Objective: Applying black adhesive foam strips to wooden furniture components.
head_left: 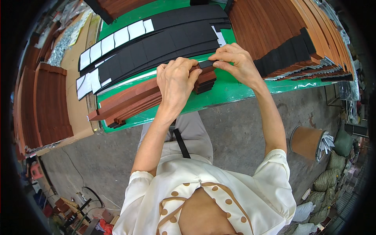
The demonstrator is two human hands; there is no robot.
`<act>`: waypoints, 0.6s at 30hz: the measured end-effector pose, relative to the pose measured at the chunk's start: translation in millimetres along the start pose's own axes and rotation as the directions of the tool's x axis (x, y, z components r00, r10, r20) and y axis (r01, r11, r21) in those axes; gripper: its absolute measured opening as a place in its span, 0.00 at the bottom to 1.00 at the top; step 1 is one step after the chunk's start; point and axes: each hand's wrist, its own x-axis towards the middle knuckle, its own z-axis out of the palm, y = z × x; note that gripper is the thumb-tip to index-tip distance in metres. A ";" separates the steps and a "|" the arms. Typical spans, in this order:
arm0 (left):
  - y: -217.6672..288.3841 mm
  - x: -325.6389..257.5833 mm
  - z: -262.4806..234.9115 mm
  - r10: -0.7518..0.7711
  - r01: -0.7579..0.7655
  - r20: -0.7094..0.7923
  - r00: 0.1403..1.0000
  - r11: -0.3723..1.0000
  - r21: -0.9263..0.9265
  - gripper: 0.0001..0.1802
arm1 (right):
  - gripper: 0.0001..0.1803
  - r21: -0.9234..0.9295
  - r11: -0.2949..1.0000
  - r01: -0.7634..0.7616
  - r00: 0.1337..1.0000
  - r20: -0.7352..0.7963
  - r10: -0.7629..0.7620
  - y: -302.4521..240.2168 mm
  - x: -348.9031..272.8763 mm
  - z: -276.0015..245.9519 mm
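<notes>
A stack of reddish-brown wooden strips (131,98) lies along the near edge of the green-covered table, its right ends capped in black. A small black pad (206,64) sits at the right end of the top strip. My left hand (174,80) is closed over that strip just left of the pad, thumb and fingertips pressing together at its end. My right hand (237,64) pinches the pad's right end between thumb and forefinger. Just beyond the hands lie overlapping black sheets (156,45), some with white backing pieces (121,37) at their left.
Brown strips with black ends (286,51) are stacked high on the right of the table (231,94). More brown strips (51,102) stand on cardboard at left. On the concrete floor, a brown bin (305,143) holds white scraps; sacks (329,180) lie at lower right.
</notes>
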 end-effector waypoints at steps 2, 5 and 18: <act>-0.8 0.0 0.4 0.006 -0.006 -0.010 1.000 1.000 0.004 0.10 | 0.10 -0.015 1.000 0.009 1.000 0.006 -0.009 -0.8 1.5 -1.1; -1.8 -0.6 0.7 0.017 -0.017 -0.015 1.000 1.000 -0.001 0.10 | 0.10 -0.026 1.000 0.001 1.000 0.026 0.000 -2.5 2.5 -2.7; -0.3 0.2 1.7 0.043 -0.043 -0.045 0.998 0.999 -0.009 0.10 | 0.11 0.024 1.000 -0.011 0.999 0.031 0.010 2.0 2.5 -2.0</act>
